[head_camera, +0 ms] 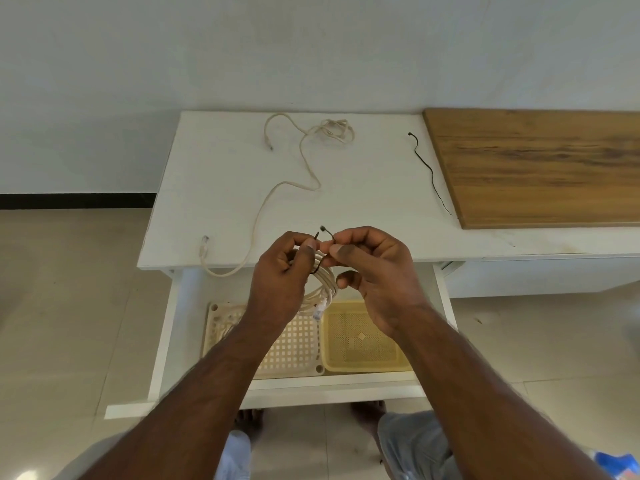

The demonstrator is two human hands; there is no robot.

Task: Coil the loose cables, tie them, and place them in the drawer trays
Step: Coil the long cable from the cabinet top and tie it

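Above the open drawer (pixel 166 341) I hold a coiled cream cable (pixel 323 289). My left hand (pixel 280 275) grips the coil and pinches one end of a thin black tie (pixel 325 233) that loops around it. The tie's other end is pinched by my right hand (pixel 374 275). The coil's clear plug hangs down below my hands. A loose cream cable (pixel 294 183) sprawls across the white table top (pixel 363 202), its plug near the front left edge. A second black tie (pixel 429 171) lies at the right of the table.
Two plastic mesh trays sit in the drawer: a cream one (pixel 298 344) on the left, partly hidden by my arm, and a yellow one (pixel 360 337) on the right. A wooden board (pixel 540 164) covers the table's right side. Tiled floor surrounds the desk.
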